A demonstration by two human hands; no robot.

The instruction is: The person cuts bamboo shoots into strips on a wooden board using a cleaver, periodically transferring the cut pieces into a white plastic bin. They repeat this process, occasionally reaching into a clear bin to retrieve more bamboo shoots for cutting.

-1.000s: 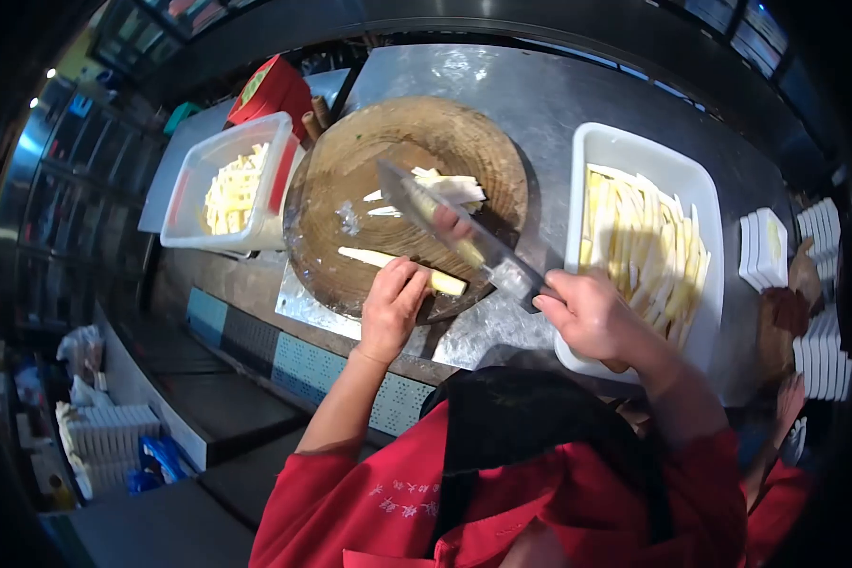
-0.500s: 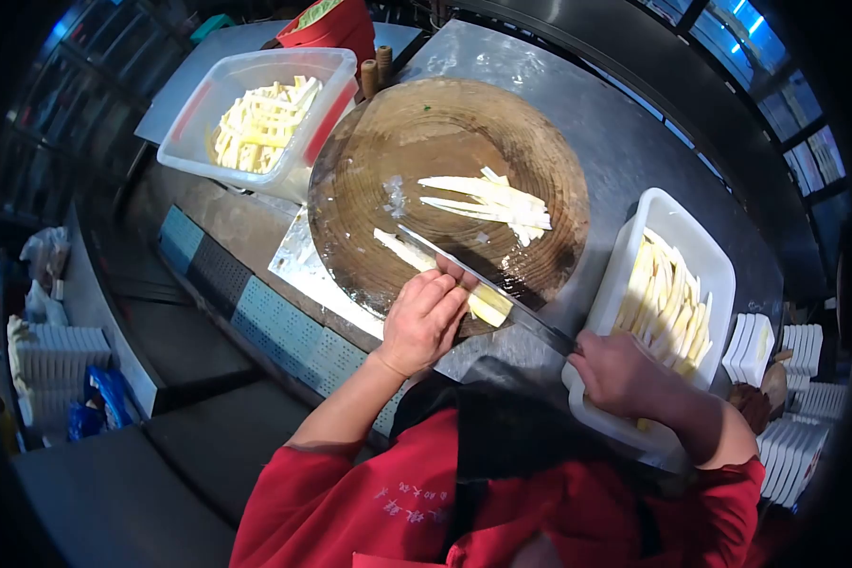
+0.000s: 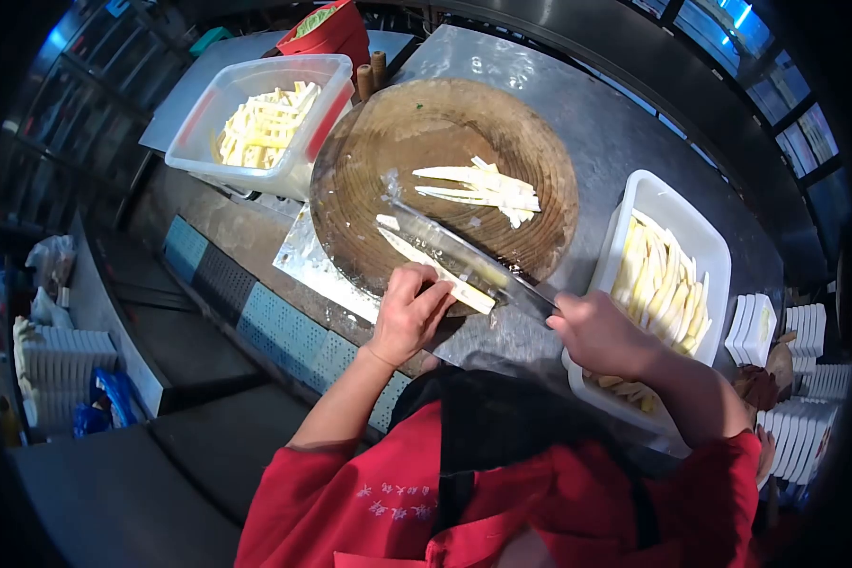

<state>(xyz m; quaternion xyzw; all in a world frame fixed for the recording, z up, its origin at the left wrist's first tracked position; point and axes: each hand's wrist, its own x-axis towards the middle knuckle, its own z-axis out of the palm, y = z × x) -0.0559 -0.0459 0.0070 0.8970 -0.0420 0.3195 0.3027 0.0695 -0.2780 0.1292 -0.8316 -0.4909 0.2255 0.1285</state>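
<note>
My right hand is closed around the handle of a long, broad-bladed kitchen knife. Its blade slants up and left across a round wooden chopping block, along the far side of a pale bamboo shoot. With bent fingers, my left hand presses that shoot onto the block near its front edge. Farther up the block lies a small pile of cut bamboo shoot strips. Small white scraps are scattered around the blade. My left fingers partly cover the held shoot.
To the right, a white tub holds long bamboo shoot pieces. A clear tub of cut strips stands at the back left, by a red container. Stacks of white trays flank the metal worktop on both sides.
The knife has shifted up and away from my left fingers, to the far side of the shoot. My left hand has moved slightly left, still on the shoot. The view has shifted a little.
</note>
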